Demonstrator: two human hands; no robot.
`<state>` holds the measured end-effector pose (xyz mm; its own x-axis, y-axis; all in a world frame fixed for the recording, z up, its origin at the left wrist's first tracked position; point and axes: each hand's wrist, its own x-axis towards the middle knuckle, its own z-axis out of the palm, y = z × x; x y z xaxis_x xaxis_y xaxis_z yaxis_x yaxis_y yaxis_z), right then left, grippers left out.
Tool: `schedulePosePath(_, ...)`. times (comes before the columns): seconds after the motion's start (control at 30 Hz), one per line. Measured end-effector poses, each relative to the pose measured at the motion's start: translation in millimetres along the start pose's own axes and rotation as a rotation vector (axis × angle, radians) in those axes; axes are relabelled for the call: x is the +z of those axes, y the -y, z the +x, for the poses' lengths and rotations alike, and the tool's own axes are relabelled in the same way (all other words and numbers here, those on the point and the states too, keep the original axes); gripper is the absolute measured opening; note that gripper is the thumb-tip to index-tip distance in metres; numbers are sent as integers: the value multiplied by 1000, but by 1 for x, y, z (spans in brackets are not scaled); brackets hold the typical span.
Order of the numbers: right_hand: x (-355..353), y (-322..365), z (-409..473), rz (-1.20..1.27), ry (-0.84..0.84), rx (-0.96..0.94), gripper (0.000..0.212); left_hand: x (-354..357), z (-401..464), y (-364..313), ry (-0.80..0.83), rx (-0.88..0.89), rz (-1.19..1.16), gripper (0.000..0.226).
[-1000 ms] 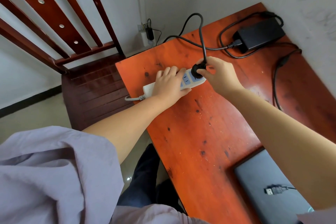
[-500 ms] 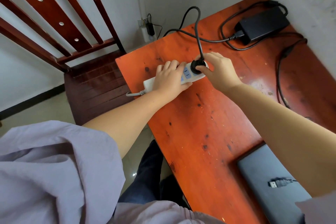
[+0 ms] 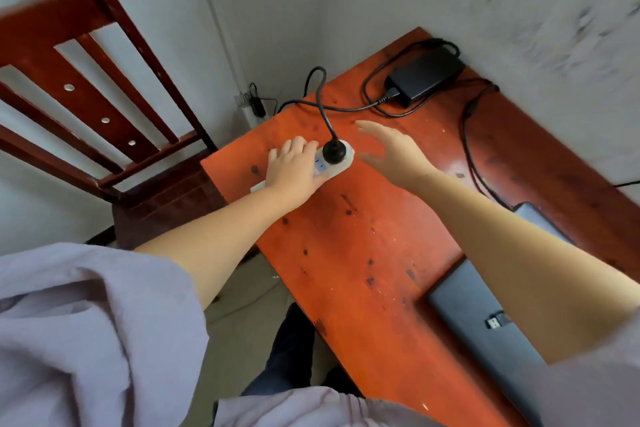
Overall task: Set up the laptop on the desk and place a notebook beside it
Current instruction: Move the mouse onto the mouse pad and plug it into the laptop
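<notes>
left hand (image 3: 294, 168): palm down, pressing | right hand (image 3: 394, 152): fingers spread (free)

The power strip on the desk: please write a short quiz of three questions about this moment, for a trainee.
1. True or false: the black plug sits in the power strip.
2. Which hand rests on the power strip? A) left hand B) right hand C) both
3. Fill in: the lid of the laptop is ____.

Key:
1. True; the plug stands in the socket at the end of the strip.
2. A; the right hand is open, beside the strip and apart from the plug.
3. Closed; a USB connector lies on it.
</notes>
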<state>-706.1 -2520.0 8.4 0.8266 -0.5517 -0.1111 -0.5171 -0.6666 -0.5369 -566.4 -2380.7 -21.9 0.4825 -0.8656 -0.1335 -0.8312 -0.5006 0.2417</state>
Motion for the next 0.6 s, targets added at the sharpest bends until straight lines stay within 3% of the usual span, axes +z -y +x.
schedulePosePath(0.07,-21,-16,-28,35,-82,97,51,-8,-8,-12,-121,105,-14,41)
schedulePosePath(0.17,-46,-45,-85,81,-211,219,39,-9,-18,-54,-138,250,-73,30)
schedulePosePath(0.43,-62,-128,-284,147,-406,572,26,41,-76,-215,191,660,-80,31)
schedulePosePath(0.53,-57,-148,-353,130,-495,723,26,68,-105,-258,337,715,-12,39)
schedulePosePath(0.6,-48,-154,-389,126,-534,811,28,83,-119,-277,316,723,92,42)
